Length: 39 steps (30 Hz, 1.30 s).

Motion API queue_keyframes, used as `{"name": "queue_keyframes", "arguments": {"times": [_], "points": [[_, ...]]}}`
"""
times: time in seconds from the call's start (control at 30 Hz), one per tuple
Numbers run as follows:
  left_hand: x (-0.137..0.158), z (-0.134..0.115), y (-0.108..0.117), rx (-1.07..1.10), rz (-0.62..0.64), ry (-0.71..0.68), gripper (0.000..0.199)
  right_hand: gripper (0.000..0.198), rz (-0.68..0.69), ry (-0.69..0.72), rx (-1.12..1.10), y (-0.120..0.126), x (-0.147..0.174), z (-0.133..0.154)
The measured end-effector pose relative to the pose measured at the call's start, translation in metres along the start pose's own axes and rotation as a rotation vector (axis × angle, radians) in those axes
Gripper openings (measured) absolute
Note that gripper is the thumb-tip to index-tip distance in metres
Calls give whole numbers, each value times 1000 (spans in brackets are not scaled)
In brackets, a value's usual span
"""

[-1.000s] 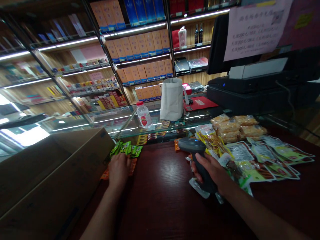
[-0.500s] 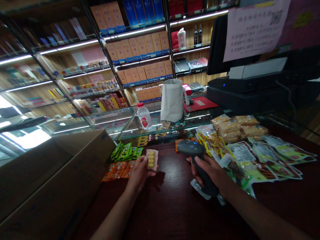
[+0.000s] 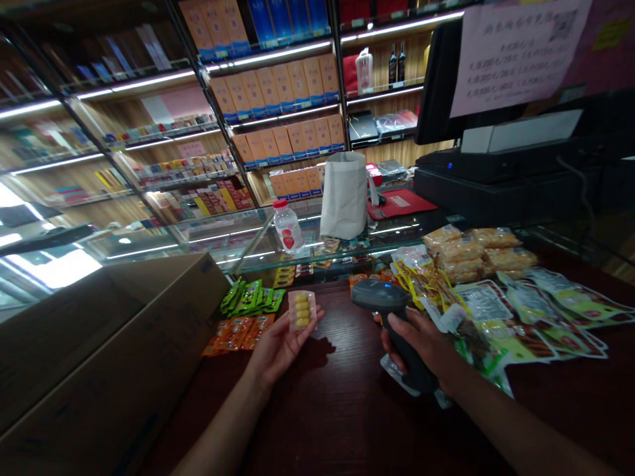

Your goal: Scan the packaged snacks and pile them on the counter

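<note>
My left hand (image 3: 284, 344) is turned palm up, with a small clear packet of yellow oval pieces (image 3: 302, 311) held at its fingers above the dark wooden counter (image 3: 337, 410). In my right hand (image 3: 421, 340) is a dark grey barcode scanner (image 3: 381, 296), gripped by its handle, its head pointing left toward the packet. A small blue light shows on top of the scanner. Green snack packets (image 3: 251, 297) and orange snack packets (image 3: 238, 334) lie just left of my left hand.
An open cardboard box (image 3: 119, 344) stands at the left. To the right lie flat snack bags (image 3: 526, 317) and a pile of tan packaged snacks (image 3: 479, 251). Behind are a bottle (image 3: 288, 228), a white paper bag (image 3: 343, 195), a red folder (image 3: 404, 203) and a monitor (image 3: 436, 86).
My left hand has rolled palm up, so the packet faces me more fully and sits slightly higher. The scanner has barely moved, and the view has shifted a little.
</note>
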<state>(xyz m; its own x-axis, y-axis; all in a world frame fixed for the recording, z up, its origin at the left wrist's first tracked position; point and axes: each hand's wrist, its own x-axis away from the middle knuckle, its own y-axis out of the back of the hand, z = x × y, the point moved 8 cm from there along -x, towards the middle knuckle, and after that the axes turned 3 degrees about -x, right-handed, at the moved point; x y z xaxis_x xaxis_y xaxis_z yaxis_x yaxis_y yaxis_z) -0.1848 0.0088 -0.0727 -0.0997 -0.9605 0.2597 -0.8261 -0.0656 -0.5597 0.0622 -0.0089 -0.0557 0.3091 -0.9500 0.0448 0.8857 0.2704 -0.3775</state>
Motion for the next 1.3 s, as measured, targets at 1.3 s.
{"name": "queue_keyframes", "arguments": {"times": [1.3], "points": [[-3, 21, -4, -507, 20, -112, 41, 41, 216, 33, 304, -25, 11, -10]]}}
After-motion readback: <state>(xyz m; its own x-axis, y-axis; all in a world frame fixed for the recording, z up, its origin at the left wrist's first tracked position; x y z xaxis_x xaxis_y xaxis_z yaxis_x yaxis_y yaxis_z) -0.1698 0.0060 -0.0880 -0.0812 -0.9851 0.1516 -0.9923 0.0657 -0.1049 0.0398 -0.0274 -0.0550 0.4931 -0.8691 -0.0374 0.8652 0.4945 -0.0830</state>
